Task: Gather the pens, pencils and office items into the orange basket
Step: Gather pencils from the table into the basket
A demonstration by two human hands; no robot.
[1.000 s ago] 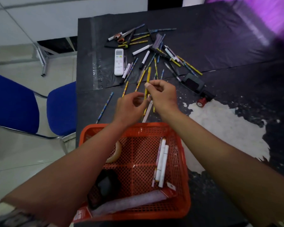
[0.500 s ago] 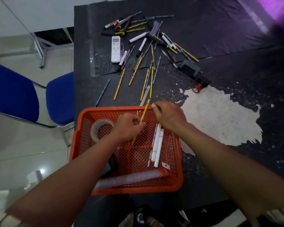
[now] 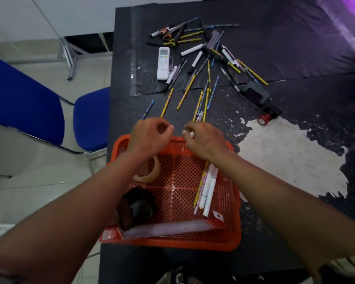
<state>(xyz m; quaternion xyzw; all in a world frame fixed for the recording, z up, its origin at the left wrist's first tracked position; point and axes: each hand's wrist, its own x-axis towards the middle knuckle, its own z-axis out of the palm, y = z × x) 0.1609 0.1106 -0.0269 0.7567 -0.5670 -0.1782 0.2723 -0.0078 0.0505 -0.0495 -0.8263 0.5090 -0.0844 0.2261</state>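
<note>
The orange basket [image 3: 236, 222] stands at the near edge of the black table. It holds a tape roll [image 3: 151, 174], a black object [image 3: 139, 206], a clear ruler [image 3: 168, 228], white markers [image 3: 210, 186] and a yellow pencil [image 3: 201, 184]. My left hand [image 3: 150, 137] and my right hand [image 3: 206, 141] hover over the basket's far rim, fingers loosely curled, with nothing seen in either. Just beyond them lie loose yellow pencils [image 3: 198, 105] and a blue pencil [image 3: 149, 108]. Farther back is a heap of pens, pencils and markers [image 3: 211, 56] with scissors [image 3: 165, 33].
A white remote control [image 3: 163, 63] lies by the heap. A black device [image 3: 256, 95] with a red cap [image 3: 263, 120] sits to the right. The tabletop [image 3: 285, 160] has a worn pale patch at right. Two blue chairs [image 3: 90, 119] stand left of the table.
My left hand let go of the yellow pencil, which now lies in the basket beside the white markers. Both hands moved forward from inside the basket to its far rim.
</note>
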